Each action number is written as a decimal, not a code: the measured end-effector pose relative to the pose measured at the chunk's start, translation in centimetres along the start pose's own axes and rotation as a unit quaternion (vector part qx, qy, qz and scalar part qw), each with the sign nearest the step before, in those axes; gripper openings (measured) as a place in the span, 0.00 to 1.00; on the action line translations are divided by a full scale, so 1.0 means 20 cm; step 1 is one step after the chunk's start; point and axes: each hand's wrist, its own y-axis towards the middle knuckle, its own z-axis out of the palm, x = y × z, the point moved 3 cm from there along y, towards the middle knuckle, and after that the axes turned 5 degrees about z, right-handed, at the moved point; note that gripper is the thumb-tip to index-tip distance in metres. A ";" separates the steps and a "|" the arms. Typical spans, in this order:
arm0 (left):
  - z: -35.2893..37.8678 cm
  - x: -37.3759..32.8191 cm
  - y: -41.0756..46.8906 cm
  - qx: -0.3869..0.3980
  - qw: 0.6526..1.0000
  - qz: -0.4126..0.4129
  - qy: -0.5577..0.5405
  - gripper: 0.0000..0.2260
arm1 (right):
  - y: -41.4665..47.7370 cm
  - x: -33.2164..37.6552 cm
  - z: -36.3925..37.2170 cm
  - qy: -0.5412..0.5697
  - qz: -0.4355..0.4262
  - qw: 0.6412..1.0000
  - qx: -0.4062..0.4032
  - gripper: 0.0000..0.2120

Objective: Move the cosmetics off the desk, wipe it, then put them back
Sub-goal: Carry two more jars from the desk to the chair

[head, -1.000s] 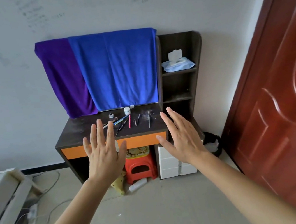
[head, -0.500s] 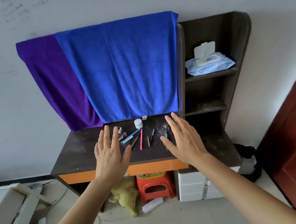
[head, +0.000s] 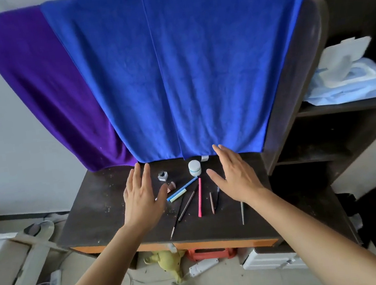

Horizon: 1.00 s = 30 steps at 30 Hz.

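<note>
A dark, dusty desk (head: 91, 217) with an orange front edge holds cosmetics between my hands: a white jar (head: 194, 167), a small dark bottle (head: 162, 175), a blue pen (head: 183, 187), a pink pencil (head: 199, 197), several thin dark brushes (head: 186, 206) and a grey stick (head: 242, 213). My left hand (head: 141, 196) hovers open, palm down, over the desk left of them. My right hand (head: 235, 175) hovers open to their right. Neither hand holds anything.
A blue towel (head: 187, 70) and a purple towel (head: 39, 90) hang behind the desk. A wet-wipe pack (head: 351, 80) lies on the side shelf at right. Below the desk are a red stool (head: 208, 253), a yellow toy (head: 166, 261), a power strip (head: 203, 266) and white drawers (head: 269, 262).
The view has come much closer to the desk. Both open hands now hover over the desktop on either side of the cosmetics instead of in front of it.
</note>
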 end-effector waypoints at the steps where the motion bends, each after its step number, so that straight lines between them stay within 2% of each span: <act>1: 0.03 0.06 0.06 0.009 1.000 0.004 -0.002 0.34 | 0.06 0.01 0.04 0.001 0.007 1.000 0.005 0.37; 6: 0.20 0.34 0.38 0.082 0.997 0.004 -0.002 0.35 | 0.28 0.06 0.26 -0.010 0.085 0.996 0.016 0.36; 11: 0.42 0.54 0.60 0.170 0.985 -0.009 -0.007 0.34 | 0.42 0.11 0.50 -0.034 0.130 0.988 0.069 0.34; 16: 0.66 0.63 0.70 0.223 0.974 -0.031 -0.026 0.35 | 0.49 0.07 0.74 -0.016 0.184 0.975 0.121 0.35; 19: 0.79 0.66 0.73 0.215 0.973 -0.065 -0.044 0.34 | 0.53 0.00 0.87 -0.022 0.186 0.974 0.130 0.36; 23: 0.91 0.67 0.72 0.156 0.978 -0.104 -0.093 0.30 | 0.57 -0.06 1.02 -0.018 0.153 0.982 0.106 0.34; 28: 0.97 0.64 0.71 0.125 0.985 -0.093 -0.077 0.17 | 0.61 -0.11 1.09 0.048 0.140 0.988 0.050 0.25; 30: 0.94 0.63 0.71 0.120 0.985 -0.093 -0.088 0.15 | 0.62 -0.10 1.06 0.076 0.129 0.988 0.038 0.24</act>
